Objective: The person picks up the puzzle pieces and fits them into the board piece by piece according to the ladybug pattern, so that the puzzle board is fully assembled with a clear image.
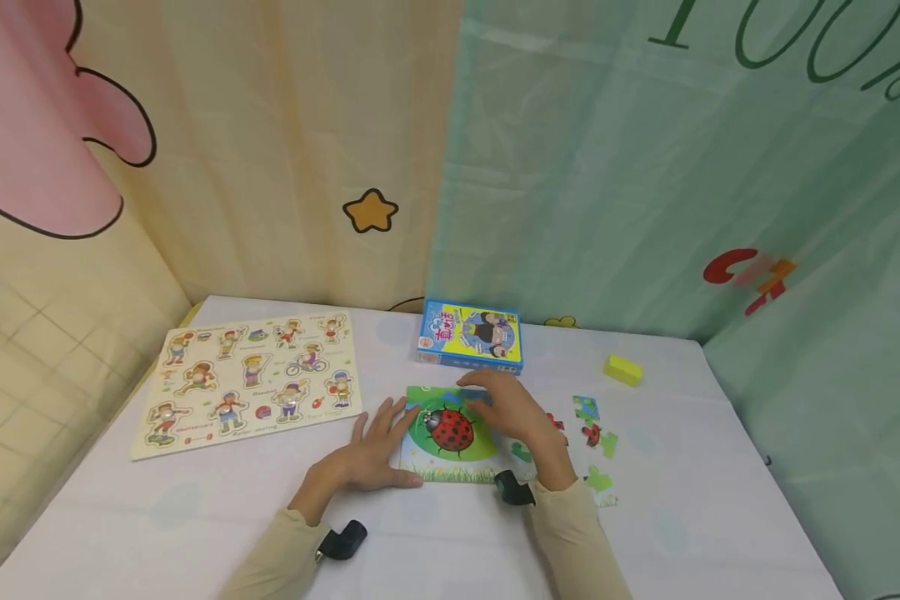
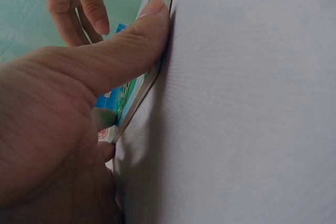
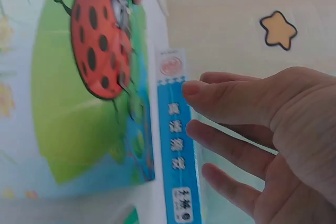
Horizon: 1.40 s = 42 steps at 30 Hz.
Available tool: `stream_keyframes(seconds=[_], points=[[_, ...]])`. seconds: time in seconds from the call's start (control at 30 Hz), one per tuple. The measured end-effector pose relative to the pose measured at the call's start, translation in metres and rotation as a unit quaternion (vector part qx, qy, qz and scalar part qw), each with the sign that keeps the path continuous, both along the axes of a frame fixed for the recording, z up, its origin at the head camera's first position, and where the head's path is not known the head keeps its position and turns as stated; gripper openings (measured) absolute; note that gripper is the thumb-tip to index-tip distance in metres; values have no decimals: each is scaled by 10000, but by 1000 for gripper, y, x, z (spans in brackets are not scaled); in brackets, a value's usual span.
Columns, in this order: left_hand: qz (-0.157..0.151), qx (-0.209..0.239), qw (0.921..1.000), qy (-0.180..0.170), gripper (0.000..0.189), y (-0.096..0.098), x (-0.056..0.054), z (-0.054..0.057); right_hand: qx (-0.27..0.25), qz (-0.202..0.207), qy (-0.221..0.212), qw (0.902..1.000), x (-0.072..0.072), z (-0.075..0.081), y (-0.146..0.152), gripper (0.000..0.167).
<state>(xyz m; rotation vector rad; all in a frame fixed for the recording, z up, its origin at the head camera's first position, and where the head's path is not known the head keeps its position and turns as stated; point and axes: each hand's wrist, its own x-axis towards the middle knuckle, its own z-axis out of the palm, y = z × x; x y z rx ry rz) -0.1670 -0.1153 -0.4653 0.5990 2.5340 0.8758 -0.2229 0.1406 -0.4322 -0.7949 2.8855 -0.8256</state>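
A ladybug jigsaw board (image 1: 450,471) lies flat on the white table, showing a red spotted ladybug (image 3: 100,40) on a green leaf. My left hand (image 1: 371,450) spreads at its left side, fingertips on the upper left edge. In the left wrist view the left thumb (image 2: 131,45) rests along the board's edge. Above the board's upper right corner, my right hand (image 1: 506,408) has loosely bent fingers with nothing between them. Loose puzzle pieces, a red-and-green one (image 1: 591,434) and a green one (image 1: 598,480) among them, lie right of the board; the right wrist partly hides others.
Behind the board lies a blue and yellow card box (image 1: 468,333). A wooden peg puzzle (image 1: 251,383) with sports figures takes up the table's left side. A yellow block (image 1: 622,370) sits at the back right. Printed curtains (image 1: 570,167) hang behind the table.
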Motion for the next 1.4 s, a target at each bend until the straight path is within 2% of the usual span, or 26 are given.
stream_keyframes(seconds=[0.2, 0.37, 0.63, 0.97, 1.2, 1.4], points=[[-3, 25, 10000, 16, 105, 2, -1, 0, -102, -280, 171, 9994, 4, 6, 27, 35], [17, 5, 10000, -25, 105, 1, 1, 1, -80, -573, 104, 9983, 7, 9, 53, 37], [52, 52, 10000, -26, 103, -2, 2, 2, -86, -1304, -392, 9906, 9, 7, 93, 41], [-18, 71, 10000, 1, 104, -2, 1, 0, -164, -1482, -518, 9875, 12, -2, 139, 45], [-5, 82, 10000, 35, 105, -3, 0, 1, -155, -1978, -927, 9757, 12, -9, 158, 49], [-8, 96, 10000, 12, 105, -2, 2, -2, -132, -2164, -1203, 9688, 16, -13, 167, 48]])
